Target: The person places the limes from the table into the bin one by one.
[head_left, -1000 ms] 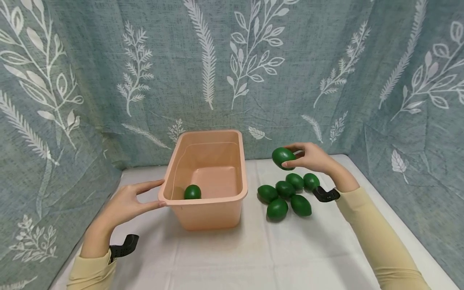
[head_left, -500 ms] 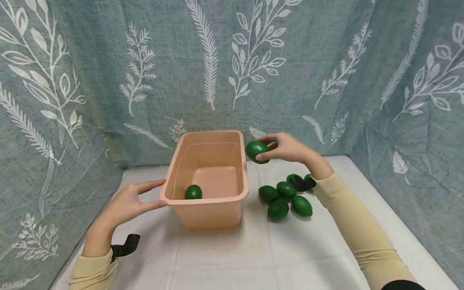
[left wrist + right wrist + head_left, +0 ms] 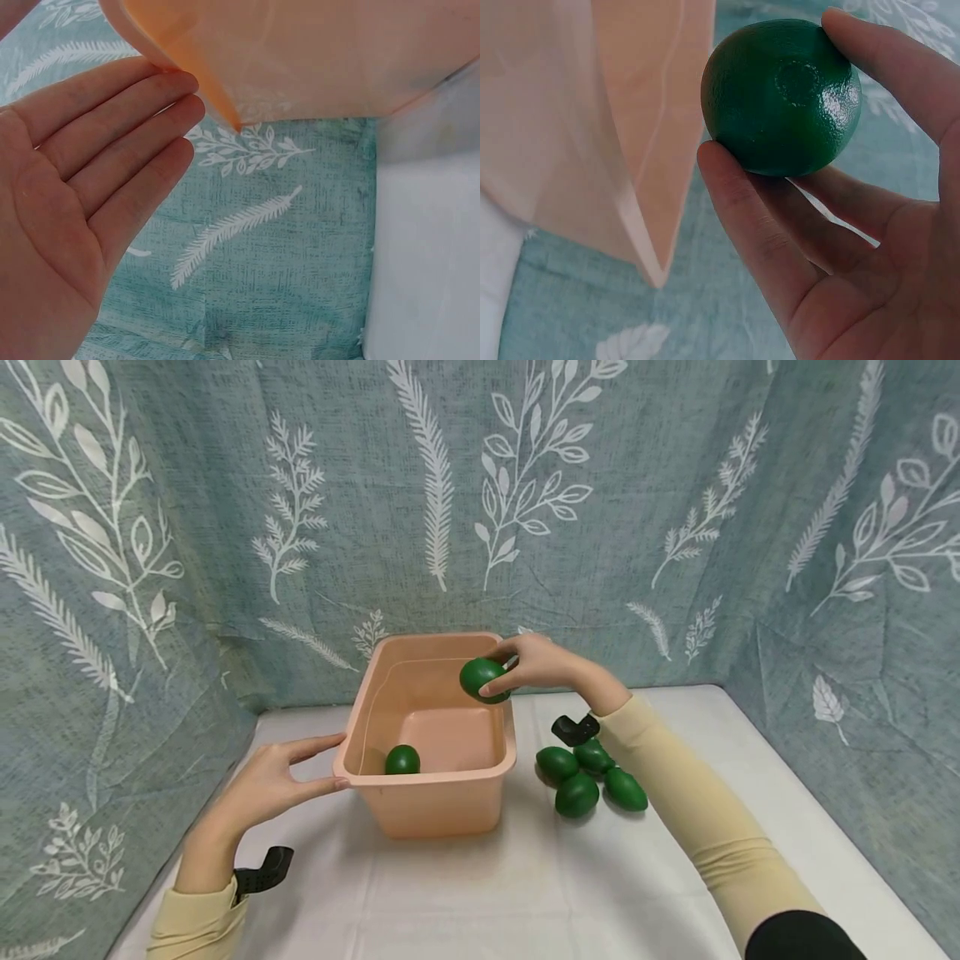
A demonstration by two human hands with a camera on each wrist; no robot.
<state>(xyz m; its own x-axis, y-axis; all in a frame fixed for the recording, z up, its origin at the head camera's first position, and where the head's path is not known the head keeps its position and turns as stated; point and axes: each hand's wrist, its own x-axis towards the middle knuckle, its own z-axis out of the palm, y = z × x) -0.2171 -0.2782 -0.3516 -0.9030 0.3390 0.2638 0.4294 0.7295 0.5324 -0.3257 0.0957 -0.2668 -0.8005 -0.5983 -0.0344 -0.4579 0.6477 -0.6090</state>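
Observation:
A peach plastic bin (image 3: 431, 782) stands on the table with one green lime (image 3: 402, 759) inside, near its front left corner. My left hand (image 3: 262, 789) touches the bin's left rim with fingertips and thumb spread; the left wrist view shows straight fingers (image 3: 127, 135) against the rim. Over the bin's right rim, my right hand (image 3: 542, 663) holds another lime (image 3: 480, 679) between thumb and fingers. In the right wrist view this held lime (image 3: 780, 97) is glossy dark green, with a round mark on its end, and the bin's edge is beside it.
Several loose limes (image 3: 577, 795) lie clustered on the white tablecloth (image 3: 450, 893) right of the bin, partly hidden by the right wrist's black camera (image 3: 575, 730). A blue-green leaf-patterned curtain (image 3: 360, 527) closes off the back and sides.
My right hand has carried the lime leftward from above the loose limes to over the bin's right rim. The left hand has stayed at the left rim.

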